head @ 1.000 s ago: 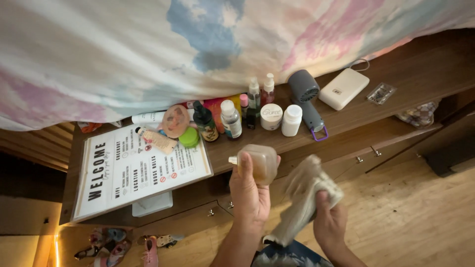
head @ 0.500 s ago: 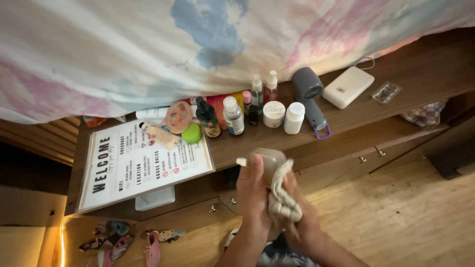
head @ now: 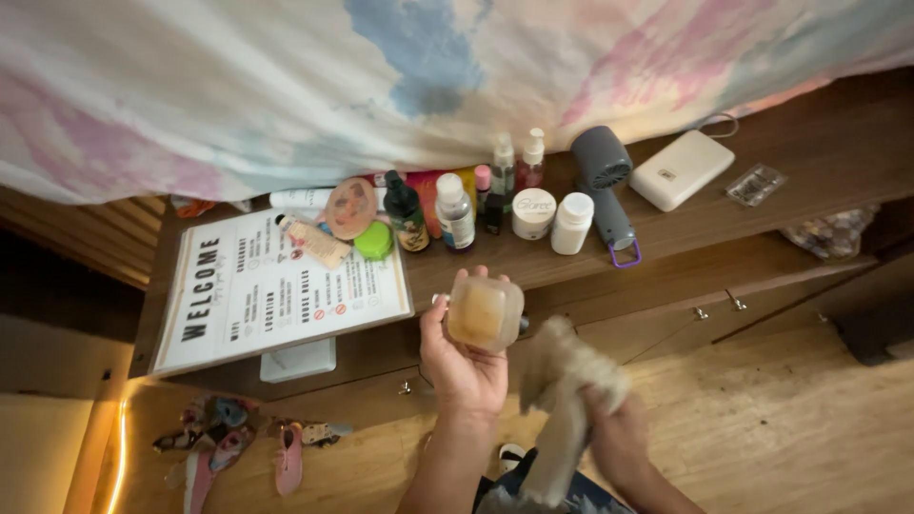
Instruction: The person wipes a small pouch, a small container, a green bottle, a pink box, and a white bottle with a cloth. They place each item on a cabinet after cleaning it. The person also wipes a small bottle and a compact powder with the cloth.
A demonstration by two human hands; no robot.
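Left hand (head: 465,366) gripping small amber bottle (head: 485,312) by sides; right hand (head: 619,433), at four o'clock, bunching soft cloth (head: 564,385). Bottle seeming light, rigid, slippery.

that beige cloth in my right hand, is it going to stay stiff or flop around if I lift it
Probably floppy: the beige cloth bunches in the right hand and its free end droops below. It looks soft, likely light, and unlikely to slip from a grip.

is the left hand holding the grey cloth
No, the left hand holds a small squarish translucent bottle, while the grey cloth is bunched in the right hand.
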